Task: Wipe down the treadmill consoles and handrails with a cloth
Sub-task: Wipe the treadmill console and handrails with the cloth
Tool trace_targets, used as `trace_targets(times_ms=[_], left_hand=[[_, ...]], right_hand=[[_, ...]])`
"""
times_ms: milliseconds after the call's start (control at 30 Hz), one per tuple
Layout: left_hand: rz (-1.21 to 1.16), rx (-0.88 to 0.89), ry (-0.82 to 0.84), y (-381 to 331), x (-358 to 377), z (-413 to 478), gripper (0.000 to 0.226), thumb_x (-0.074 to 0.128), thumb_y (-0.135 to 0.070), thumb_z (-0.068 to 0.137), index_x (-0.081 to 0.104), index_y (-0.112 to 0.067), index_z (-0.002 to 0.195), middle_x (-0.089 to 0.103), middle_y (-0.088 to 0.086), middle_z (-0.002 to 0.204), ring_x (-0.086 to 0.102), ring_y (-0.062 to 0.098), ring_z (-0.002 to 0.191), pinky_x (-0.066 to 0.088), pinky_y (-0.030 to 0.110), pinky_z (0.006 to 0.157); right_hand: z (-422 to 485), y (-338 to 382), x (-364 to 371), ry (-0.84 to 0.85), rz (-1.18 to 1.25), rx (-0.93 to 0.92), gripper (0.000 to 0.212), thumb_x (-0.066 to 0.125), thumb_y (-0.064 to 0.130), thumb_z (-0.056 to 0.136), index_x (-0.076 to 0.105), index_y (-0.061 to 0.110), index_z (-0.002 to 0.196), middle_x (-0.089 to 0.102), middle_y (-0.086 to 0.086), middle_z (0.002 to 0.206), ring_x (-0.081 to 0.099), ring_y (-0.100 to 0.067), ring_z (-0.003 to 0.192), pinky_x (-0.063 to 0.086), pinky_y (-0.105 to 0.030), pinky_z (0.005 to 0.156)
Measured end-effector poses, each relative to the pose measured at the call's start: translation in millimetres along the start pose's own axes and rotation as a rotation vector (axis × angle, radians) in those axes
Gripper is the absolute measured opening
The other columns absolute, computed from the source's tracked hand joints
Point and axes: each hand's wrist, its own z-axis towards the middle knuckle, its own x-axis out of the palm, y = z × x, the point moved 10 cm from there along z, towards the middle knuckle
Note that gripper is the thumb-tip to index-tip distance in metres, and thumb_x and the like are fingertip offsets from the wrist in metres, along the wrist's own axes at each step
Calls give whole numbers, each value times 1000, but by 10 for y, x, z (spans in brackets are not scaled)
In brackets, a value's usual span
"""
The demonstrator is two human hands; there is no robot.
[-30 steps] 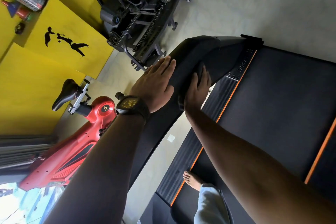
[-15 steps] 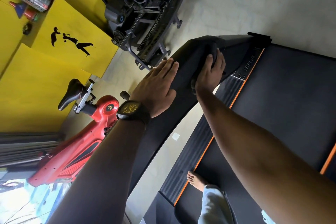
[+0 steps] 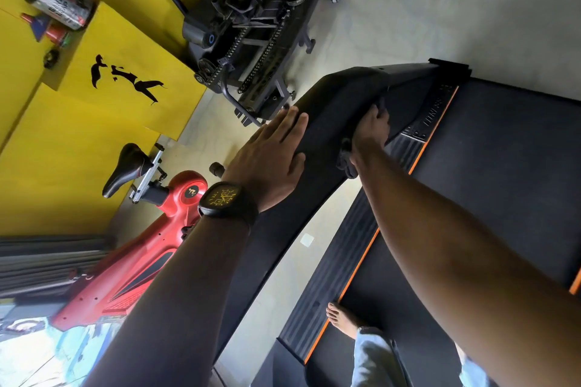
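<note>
I see a matt, smooth black plastic handrail (image 3: 333, 110), a dark soft cloth (image 3: 345, 163) bunched against it, a fine-grained matt belt (image 3: 509, 166) edged by ribbed side rails (image 3: 355, 261), a glossy red exercise bike (image 3: 132, 264), and a dull pale floor (image 3: 440, 16).

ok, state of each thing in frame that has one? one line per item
left hand: open, flat on the handrail
right hand: closed on the cloth, pressing it to the handrail
cloth: dark, bunched under the right hand
handrail: both hands on it
treadmill belt: bare foot at its edge
</note>
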Motion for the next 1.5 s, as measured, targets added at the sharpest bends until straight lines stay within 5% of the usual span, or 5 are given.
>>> trace_targets(times_ms=[167,400,667,1333,1500], left_hand=[[13,-11,-2,30,20,3,64,34,-39,105,7,-22,161,5,0,168,5,16,154,14,34,124],[17,-9,-3,37,37,17,64,34,-40,105,7,-23,160,6,-1,168,6,16,154,16,34,122],[-5,-3,6,18,30,26,64,38,-35,105,10,-19,160,8,2,168,7,16,154,13,32,124],[-110,-98,-4,155,25,-652,67,26,-36,97,10,-20,160,7,0,168,4,14,155,15,39,126],[-78,-119,-28,208,33,-971,64,37,-29,104,11,-18,161,10,3,168,7,18,155,17,43,125]], right_hand=[[-128,538,-45,-66,43,-367,47,44,36,102,53,27,147,48,2,153,45,-16,139,33,-32,112],[-72,-647,52,29,85,137,71,35,60,79,51,33,143,54,-9,143,54,-35,126,41,-52,110],[-1162,545,-4,-16,84,-579,49,46,29,101,51,18,148,45,-6,156,39,-19,145,31,-37,118],[-2188,161,58,94,13,-588,54,42,37,100,48,20,151,39,-6,160,33,-20,148,28,-37,117],[-2098,-632,86,50,43,-80,51,39,40,103,40,33,154,37,-2,160,37,-26,146,31,-48,118]])
